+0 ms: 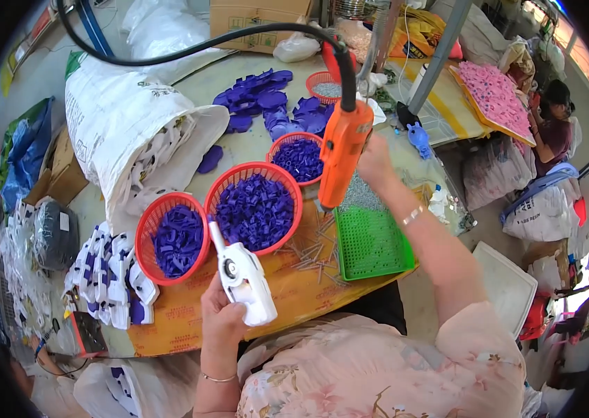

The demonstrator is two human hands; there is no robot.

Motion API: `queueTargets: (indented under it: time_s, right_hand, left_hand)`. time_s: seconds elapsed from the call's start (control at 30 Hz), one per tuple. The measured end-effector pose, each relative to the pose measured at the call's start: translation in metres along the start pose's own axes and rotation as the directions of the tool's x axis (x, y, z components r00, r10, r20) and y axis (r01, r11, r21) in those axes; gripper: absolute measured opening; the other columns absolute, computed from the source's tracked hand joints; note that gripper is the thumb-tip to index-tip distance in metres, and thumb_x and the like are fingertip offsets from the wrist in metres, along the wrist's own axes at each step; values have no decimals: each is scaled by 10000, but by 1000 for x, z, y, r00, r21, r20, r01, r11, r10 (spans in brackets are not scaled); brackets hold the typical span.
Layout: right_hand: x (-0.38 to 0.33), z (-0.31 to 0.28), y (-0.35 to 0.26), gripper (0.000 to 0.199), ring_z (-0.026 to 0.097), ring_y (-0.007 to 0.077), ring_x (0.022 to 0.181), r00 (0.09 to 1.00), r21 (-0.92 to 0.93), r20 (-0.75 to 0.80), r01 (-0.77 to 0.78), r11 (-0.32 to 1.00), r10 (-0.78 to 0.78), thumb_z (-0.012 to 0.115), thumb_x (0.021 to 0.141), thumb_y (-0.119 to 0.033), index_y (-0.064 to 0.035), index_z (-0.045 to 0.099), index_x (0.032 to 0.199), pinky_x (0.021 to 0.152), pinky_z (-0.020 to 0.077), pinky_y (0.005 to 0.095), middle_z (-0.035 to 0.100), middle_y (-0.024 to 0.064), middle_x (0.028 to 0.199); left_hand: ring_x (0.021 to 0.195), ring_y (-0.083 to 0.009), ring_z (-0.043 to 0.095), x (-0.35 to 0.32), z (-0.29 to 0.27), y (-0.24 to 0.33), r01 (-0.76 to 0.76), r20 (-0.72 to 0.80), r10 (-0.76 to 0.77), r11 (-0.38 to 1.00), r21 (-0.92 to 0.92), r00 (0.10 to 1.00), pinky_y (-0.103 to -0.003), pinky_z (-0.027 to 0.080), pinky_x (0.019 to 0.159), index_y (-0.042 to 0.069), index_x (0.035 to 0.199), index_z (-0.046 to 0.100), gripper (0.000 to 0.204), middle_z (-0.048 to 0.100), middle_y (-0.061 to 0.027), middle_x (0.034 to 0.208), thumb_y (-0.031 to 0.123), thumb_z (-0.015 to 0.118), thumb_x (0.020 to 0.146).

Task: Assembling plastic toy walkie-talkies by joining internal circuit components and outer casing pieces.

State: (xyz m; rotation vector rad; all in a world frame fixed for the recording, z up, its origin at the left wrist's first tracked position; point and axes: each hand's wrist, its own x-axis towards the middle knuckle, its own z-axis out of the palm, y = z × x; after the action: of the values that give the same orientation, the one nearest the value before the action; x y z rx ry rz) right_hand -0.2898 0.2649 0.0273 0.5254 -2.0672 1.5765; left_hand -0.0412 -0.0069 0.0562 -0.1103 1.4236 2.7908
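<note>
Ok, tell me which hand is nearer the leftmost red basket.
Left. The left hand, holding a white part, is slightly right of the basket, on its near side; the right hand, gripping the orange tool, is much farther right.

An assembly workshop: baskets (pixel 253 167) of purple parts (pixel 253 209) and a corded driver (pixel 343 157) near, a stuffed sack (pixel 124 115) left, a person (pixel 552 125) beside pink parts (pixel 495 97) far right.

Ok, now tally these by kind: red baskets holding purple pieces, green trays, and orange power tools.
Red baskets holding purple pieces: 3
Green tray: 1
Orange power tool: 1
Total: 5
</note>
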Motion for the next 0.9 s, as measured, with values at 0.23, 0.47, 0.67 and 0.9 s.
queueTargets:
  time_s: [0.23,0.47,0.67,0.9]
  right_hand:
    - [62,40,35,440,605,335,948,970,-630,160,-43,775,184,650,806,-208,32,524,1153,856,474,412,619,202,1011]
    - [78,32,80,306,635,337,847,915,-361,341,-82,929,214,621,731,-168,-14,612,996,759,492,427,655,175,852]
    - [81,53,81,223,638,336,776,950,-608,286,82,790,122,656,703,-187,3,631,817,725,499,416,648,192,787]
    - [78,62,96,194,646,313,752,992,-544,-125,-83,835,18,620,703,-131,15,651,826,714,501,390,655,195,786]
  left_hand:
    - [1044,-338,595,4,-7,-10,70,85,-57,985,-156,995,-436,500,894,-6,1269,432,696,601,-132,1086,60,689,626]
    - [1072,-366,577,6,-11,-8,109,83,-95,976,-187,992,-452,499,892,8,1281,400,672,588,-160,1106,89,672,673]
    - [1092,-366,565,6,-15,-14,122,74,-110,975,-188,991,-458,496,900,14,1303,374,674,564,-163,1156,100,669,704]
    - [1085,-349,571,-1,-17,-19,116,46,-108,971,-207,993,-467,499,897,23,1297,383,624,556,-163,1170,41,630,725]
